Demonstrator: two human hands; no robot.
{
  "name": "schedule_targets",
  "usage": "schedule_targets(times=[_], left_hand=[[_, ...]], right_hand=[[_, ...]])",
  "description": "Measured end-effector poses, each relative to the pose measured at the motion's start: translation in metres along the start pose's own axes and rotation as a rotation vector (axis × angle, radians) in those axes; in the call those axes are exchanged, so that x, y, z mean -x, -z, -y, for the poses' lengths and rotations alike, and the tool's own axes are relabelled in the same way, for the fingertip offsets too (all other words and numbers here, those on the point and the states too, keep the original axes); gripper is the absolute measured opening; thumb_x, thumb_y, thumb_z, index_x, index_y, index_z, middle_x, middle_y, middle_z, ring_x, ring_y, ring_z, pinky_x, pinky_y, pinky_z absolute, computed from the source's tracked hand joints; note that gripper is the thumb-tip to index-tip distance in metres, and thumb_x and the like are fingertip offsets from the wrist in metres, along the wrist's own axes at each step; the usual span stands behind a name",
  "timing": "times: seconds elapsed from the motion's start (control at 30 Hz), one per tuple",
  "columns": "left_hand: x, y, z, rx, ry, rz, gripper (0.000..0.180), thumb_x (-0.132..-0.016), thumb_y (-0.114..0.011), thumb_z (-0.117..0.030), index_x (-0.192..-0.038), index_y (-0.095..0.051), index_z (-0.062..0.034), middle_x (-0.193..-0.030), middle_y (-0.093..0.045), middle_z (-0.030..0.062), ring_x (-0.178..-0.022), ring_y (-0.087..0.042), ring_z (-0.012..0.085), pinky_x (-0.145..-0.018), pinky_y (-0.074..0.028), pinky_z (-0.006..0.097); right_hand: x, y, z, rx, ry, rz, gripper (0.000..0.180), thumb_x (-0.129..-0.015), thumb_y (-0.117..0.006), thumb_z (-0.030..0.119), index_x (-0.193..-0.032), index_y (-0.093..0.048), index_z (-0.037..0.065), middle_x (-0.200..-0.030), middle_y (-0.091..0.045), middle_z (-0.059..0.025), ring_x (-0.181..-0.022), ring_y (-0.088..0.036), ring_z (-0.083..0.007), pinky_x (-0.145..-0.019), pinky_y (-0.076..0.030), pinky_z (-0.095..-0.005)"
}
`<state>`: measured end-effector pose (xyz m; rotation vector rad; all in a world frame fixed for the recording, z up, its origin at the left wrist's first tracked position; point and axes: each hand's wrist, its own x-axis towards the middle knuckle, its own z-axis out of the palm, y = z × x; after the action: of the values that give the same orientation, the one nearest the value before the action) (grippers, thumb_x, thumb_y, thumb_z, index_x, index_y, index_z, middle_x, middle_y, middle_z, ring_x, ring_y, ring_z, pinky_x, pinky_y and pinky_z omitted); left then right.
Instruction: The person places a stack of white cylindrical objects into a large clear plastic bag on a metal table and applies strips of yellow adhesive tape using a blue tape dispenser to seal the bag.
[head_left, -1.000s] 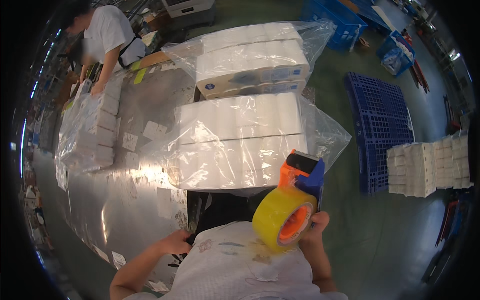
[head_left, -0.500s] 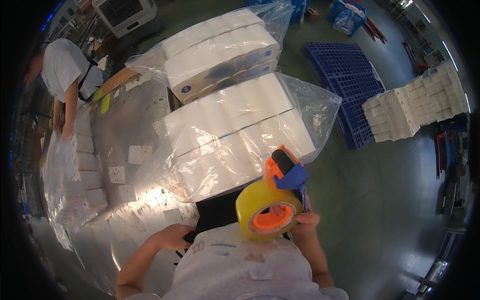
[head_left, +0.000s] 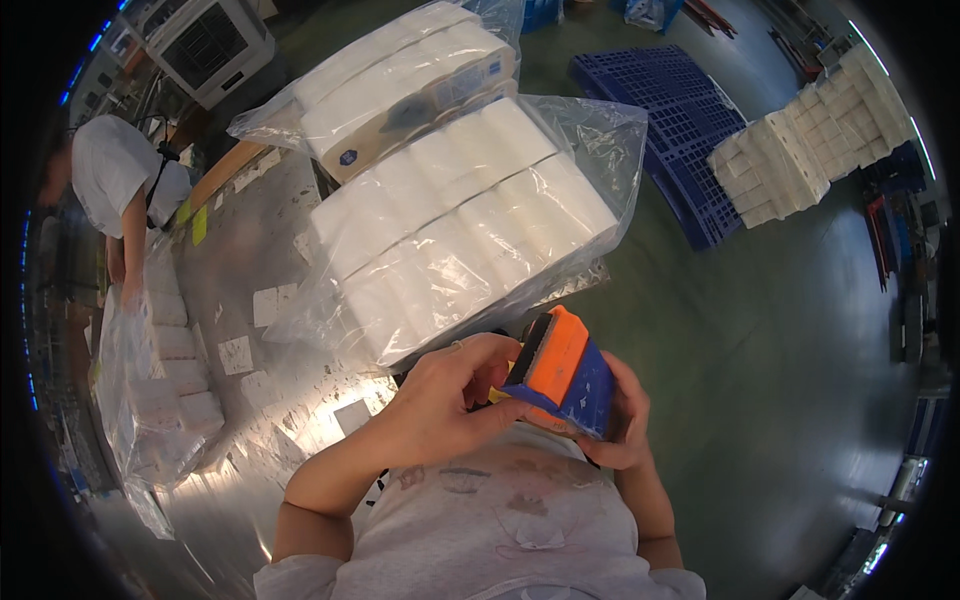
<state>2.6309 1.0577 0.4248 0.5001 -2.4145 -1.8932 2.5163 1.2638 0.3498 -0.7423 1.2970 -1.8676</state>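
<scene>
In front of my chest is an orange and blue tape dispenser [head_left: 570, 370], turned so its dark cutting edge faces up and left. The yellow tape roll is nearly all hidden behind it and my fingers. My right hand [head_left: 625, 415] is wrapped round the dispenser's right side. On its left side my left hand [head_left: 455, 395] is closed, with thumb and curled fingers against the dispenser; whether it pinches the tape's end cannot be made out. Just beyond the hands lies a clear plastic bag of white paper rolls [head_left: 455, 230], its loose film spread at both ends.
A second bagged pack of rolls [head_left: 400, 85] lies behind the first on the metal table [head_left: 245, 325]. At left a co-worker [head_left: 125, 185] handles another bagged pack [head_left: 165, 370]. Blue pallets [head_left: 665, 130] and stacked white packs [head_left: 770, 170] stand on the floor at right.
My left hand has come up from the table's near edge to the tape dispenser. The dispenser has been turned in my right hand, taking the yellow roll out of sight. The view has shifted slightly.
</scene>
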Motion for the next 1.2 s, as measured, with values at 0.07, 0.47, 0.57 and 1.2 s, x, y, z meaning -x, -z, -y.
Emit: schedule_targets(times=[0.07, 0.47, 0.57, 1.2], left_hand=[[-0.001, -0.004, 0.002, 0.038, -0.003, 0.013, 0.025, -0.077, -0.069, -0.008, -0.098, -0.057, -0.0016, -0.068, -0.050, 0.0021, -0.058, -0.043, 0.0096, -0.052, -0.040, 0.025], [0.003, -0.015, 0.020, 0.306, 0.064, -0.048, 0.009, -0.088, -0.058, -0.002, -0.079, -0.056, -0.0004, -0.061, -0.051, -0.0019, -0.054, -0.041, 0.0031, -0.047, -0.034, 0.020], [0.003, -0.002, 0.007, 0.452, 0.104, -0.097, 0.010, -0.088, -0.060, -0.006, -0.079, -0.059, -0.0013, -0.060, -0.051, -0.0027, -0.051, -0.043, 0.0025, -0.045, -0.034, 0.018], [-0.015, -0.029, 0.014, -0.457, -0.549, -0.027, 0.007, -0.078, -0.065, 0.000, -0.082, -0.059, -0.0003, -0.070, -0.055, 0.0090, -0.059, -0.055, 0.0207, -0.054, -0.044, 0.029]], right_hand=[[0.009, 0.001, -0.002, -0.021, 0.019, -0.004, 0.084, -0.055, -0.066, 0.001, -0.134, -0.035, -0.008, -0.127, -0.048, -0.0150, -0.119, -0.047, -0.0210, -0.101, -0.033, -0.0318], [0.018, -0.007, -0.004, -0.042, 0.045, -0.052, 0.083, -0.059, -0.071, 0.017, -0.131, -0.040, -0.009, -0.126, -0.051, -0.0160, -0.119, -0.048, -0.0213, -0.102, -0.030, -0.0287], [0.021, -0.004, -0.008, -0.035, 0.021, -0.104, 0.081, -0.059, -0.073, 0.020, -0.128, -0.044, -0.009, -0.119, -0.055, -0.0168, -0.107, -0.055, -0.0214, -0.094, -0.038, -0.0290], [0.005, 0.005, 0.028, 1.428, 0.029, 0.080, 0.058, -0.063, -0.071, 0.028, -0.119, -0.060, 0.015, -0.078, -0.054, -0.0144, -0.058, -0.059, -0.0299, -0.054, -0.049, -0.0393]])
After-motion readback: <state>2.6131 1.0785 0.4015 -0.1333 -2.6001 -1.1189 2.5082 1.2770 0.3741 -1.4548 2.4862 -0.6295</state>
